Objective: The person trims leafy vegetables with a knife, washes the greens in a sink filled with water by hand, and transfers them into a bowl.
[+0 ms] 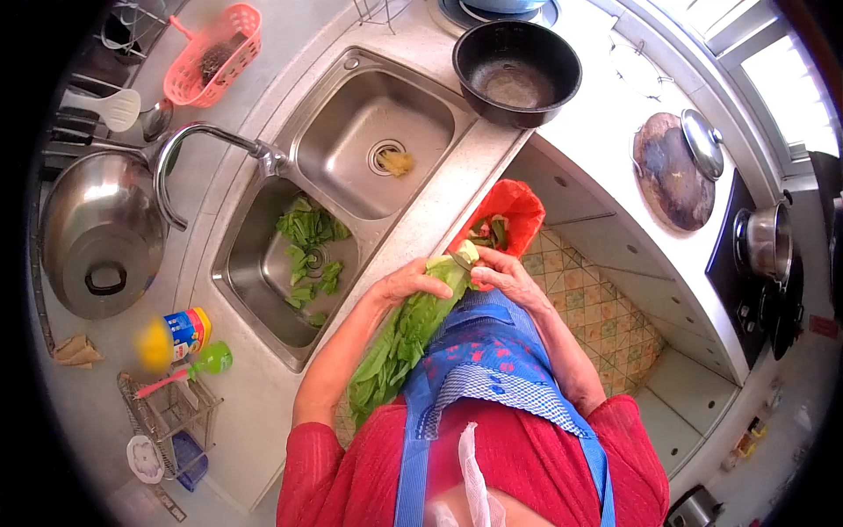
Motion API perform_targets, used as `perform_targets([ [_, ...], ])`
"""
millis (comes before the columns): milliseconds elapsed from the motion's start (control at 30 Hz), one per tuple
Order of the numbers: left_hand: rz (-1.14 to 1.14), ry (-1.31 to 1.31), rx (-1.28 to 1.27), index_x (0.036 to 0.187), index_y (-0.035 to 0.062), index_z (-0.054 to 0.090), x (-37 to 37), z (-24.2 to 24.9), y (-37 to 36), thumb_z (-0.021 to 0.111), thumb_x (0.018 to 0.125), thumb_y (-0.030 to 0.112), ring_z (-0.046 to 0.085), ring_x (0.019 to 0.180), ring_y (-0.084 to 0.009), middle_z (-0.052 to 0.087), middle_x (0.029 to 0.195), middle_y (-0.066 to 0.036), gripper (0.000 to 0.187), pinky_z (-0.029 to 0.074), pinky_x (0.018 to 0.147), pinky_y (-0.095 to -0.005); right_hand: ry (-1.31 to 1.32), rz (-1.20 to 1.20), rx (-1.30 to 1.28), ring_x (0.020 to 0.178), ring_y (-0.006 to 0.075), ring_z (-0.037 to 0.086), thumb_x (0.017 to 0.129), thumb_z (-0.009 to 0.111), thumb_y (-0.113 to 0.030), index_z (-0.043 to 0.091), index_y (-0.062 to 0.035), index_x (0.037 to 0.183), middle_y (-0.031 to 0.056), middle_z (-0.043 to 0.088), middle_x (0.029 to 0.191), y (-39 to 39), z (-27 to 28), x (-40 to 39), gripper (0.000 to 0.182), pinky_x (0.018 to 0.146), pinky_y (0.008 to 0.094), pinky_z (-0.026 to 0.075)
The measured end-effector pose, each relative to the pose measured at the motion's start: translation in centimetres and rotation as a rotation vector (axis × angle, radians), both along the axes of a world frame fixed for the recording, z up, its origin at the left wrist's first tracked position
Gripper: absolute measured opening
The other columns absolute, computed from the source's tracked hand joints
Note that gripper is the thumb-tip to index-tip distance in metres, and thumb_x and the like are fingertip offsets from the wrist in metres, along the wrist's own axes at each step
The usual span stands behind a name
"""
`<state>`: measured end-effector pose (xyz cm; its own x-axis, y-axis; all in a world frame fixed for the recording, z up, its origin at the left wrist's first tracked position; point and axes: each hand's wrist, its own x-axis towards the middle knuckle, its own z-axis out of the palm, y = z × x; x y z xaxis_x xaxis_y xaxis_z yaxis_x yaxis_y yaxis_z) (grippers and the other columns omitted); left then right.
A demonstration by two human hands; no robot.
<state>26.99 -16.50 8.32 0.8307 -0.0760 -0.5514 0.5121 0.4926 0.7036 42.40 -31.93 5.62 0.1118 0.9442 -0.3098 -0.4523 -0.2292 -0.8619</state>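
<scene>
My left hand (411,283) is closed round a long bunch of leafy greens (397,341), whose leaves hang down along my left forearm and apron. At the pale stem end, my right hand (507,277) is closed on what looks like a small knife (462,261). Its short grey blade lies against the stems, and the handle is hidden in my fingers. Just beyond the hands, a red bag (524,209) hangs open below the counter edge with some plant scraps inside. Torn green leaves (307,225) lie in the left sink basin (255,237).
The right basin (329,132) has a yellowish clump (397,162) at its drain. A curved faucet (204,129) rises behind the sinks. A black pot (518,75) stands on the counter's edge. Farther right are a round cutting board (667,180) and a steel pot (769,241).
</scene>
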Motion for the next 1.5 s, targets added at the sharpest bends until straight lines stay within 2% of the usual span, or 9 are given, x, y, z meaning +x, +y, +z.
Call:
perform_targets([
  [133, 0.000, 0.068, -0.239, 0.119, 0.0013, 0.050, 1.4, -5.8, -1.9, 0.065, 0.062, 0.010, 0.057, 0.093, -0.0165, 0.059, 0.104, -0.007, 0.060, 0.045, 0.084, -0.0282, 0.385, -0.019, -0.160, 0.081, 0.0065, 0.049, 0.087, 0.058, -0.019, 0.048, -0.0047, 0.126, -0.0025, 0.054, 0.091, -2.6, -3.1, 1.4, 0.043, 0.074, 0.0203, 0.040],
  [300, -0.011, 0.054, -0.582, 0.120, 0.0025, 0.050, 3.1, -7.3, -3.0, 0.064, 0.063, 0.009, 0.056, 0.096, -0.0177, 0.059, 0.106, -0.008, 0.059, 0.044, 0.088, -0.0296, 0.309, 0.013, -0.183, 0.067, 0.0040, 0.041, 0.087, 0.058, -0.023, 0.046, -0.0057, 0.127, -0.0028, 0.056, 0.088, -5.6, -10.6, 3.7, 0.046, 0.062, 0.0183, 0.037],
  [367, 0.059, 0.052, -0.486, 0.115, 0.0008, 0.052, 4.5, -6.5, -3.9, 0.067, 0.060, 0.009, 0.057, 0.090, -0.0173, 0.059, 0.102, -0.008, 0.057, 0.046, 0.081, -0.0301, 0.418, -0.042, -0.339, 0.068, 0.0052, 0.042, 0.087, 0.058, -0.025, 0.044, -0.0050, 0.129, -0.0031, 0.054, 0.083, -6.2, -10.8, 4.3, 0.048, 0.062, 0.0195, 0.037],
  [533, -0.067, 0.025, 0.120, 0.110, 0.0020, 0.055, 5.7, -7.0, -4.8, 0.074, 0.063, 0.020, 0.056, 0.090, -0.0150, 0.060, 0.098, -0.006, 0.054, 0.044, 0.081, -0.0274, -0.042, -0.169, -0.375, 0.065, 0.0051, 0.036, 0.090, 0.050, -0.032, 0.052, -0.0056, 0.117, -0.0060, 0.041, 0.067, -5.9, -9.2, 5.9, 0.038, 0.059, 0.0193, 0.032],
  [800, -0.138, 0.226, 0.897, 0.111, -0.0010, 0.052, 6.8, -2.5, -5.4, 0.080, 0.055, 0.040, 0.059, 0.095, -0.0272, 0.061, 0.100, -0.018, 0.075, 0.045, 0.083, -0.0333, -0.210, -0.192, -0.226, 0.076, 0.0055, 0.051, 0.083, 0.063, -0.020, 0.053, -0.0051, 0.111, -0.0011, 0.057, 0.087, -4.5, -2.2, 5.7, 0.033, 0.066, 0.0200, 0.042],
  [1000, 0.148, -0.044, 0.726, 0.111, -0.0012, 0.051, 6.8, 1.7, -3.0, 0.083, 0.055, 0.031, 0.058, 0.090, -0.0172, 0.061, 0.098, -0.012, 0.072, 0.045, 0.081, -0.0297, 0.021, -0.243, -0.108, 0.071, 0.0077, 0.049, 0.084, 0.059, -0.017, 0.049, -0.0058, 0.116, -0.0002, 0.054, 0.087, -3.6, -1.1, 4.8, 0.036, 0.067, 0.0203, 0.041],
  [1100, 0.305, -0.008, 1.026, 0.111, -0.0021, 0.050, 7.3, 6.2, -1.8, 0.084, 0.055, 0.029, 0.056, 0.090, -0.0144, 0.060, 0.097, -0.011, 0.073, 0.045, 0.080, -0.0283, 0.035, -0.194, 0.097, 0.077, 0.0091, 0.049, 0.082, 0.061, -0.017, 0.045, -0.0049, 0.118, 0.0003, 0.050, 0.088, -1.4, 1.3, 5.1, 0.041, 0.071, 0.0237, 0.042],
  [1267, 0.182, 0.124, 1.279, 0.123, -0.0074, 0.029, 8.3, 9.5, -1.7, 0.083, 0.046, 0.036, 0.056, 0.098, -0.0383, 0.054, 0.104, -0.029, 0.103, 0.046, 0.081, -0.0417, 0.022, -0.273, 0.154, 0.093, 0.0144, 0.051, 0.078, 0.066, -0.019, 0.035, -0.0033, 0.126, 0.0063, 0.051, 0.105, 3.4, 5.4, 3.3, 0.059, 0.081, 0.0285, 0.044],
  [1500, 0.127, 0.193, 1.462, 0.128, -0.0064, 0.023, 7.6, 9.1, -1.7, 0.083, 0.046, 0.035, 0.056, 0.095, -0.0402, 0.055, 0.102, -0.031, 0.110, 0.045, 0.081, -0.0437, -0.025, -0.311, 0.111, 0.074, 0.0075, 0.051, 0.077, 0.069, -0.018, 0.041, -0.0060, 0.111, 0.0004, 0.047, 0.082, 2.7, 5.4, 2.9, 0.046, 0.060, 0.0209, 0.045],
])
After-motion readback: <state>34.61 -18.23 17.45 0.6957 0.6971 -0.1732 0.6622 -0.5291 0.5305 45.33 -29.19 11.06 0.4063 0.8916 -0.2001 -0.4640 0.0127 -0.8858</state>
